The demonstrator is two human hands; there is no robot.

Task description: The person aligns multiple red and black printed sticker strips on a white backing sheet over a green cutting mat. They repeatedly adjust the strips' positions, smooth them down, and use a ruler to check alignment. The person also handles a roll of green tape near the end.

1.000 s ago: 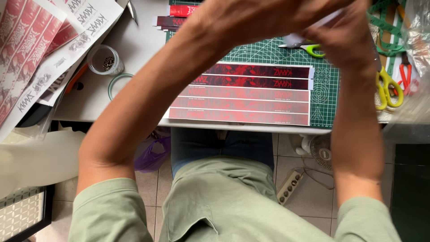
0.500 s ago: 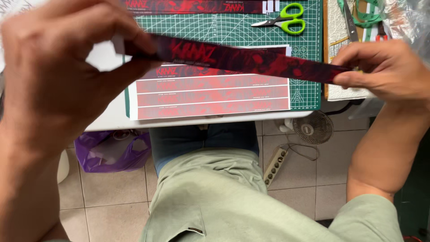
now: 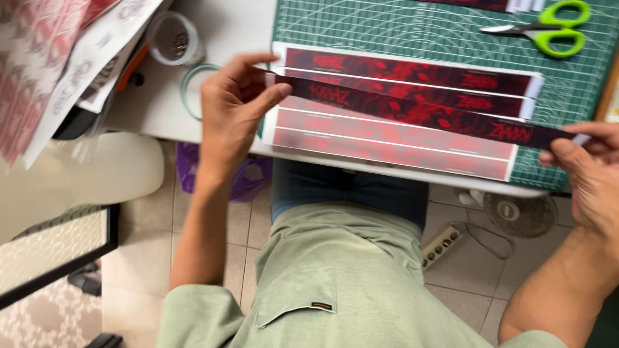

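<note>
A long dark red printed strip stretches between my two hands, just above a sheet of red strips lying on the green cutting mat. My left hand pinches the strip's left end between thumb and fingers. At the right edge, my right hand grips the strip's right end. The strip slopes down slightly from left to right across the sheet.
Green-handled scissors lie on the mat at the top right. A clear tape roll and a thin green ring sit left of the mat. Printed red sheets hang off the table's left side. A power strip and small fan are on the floor.
Both hands have lowered the strip from in front of the camera down to just over the sheet on the mat. The view has shifted right and down.
</note>
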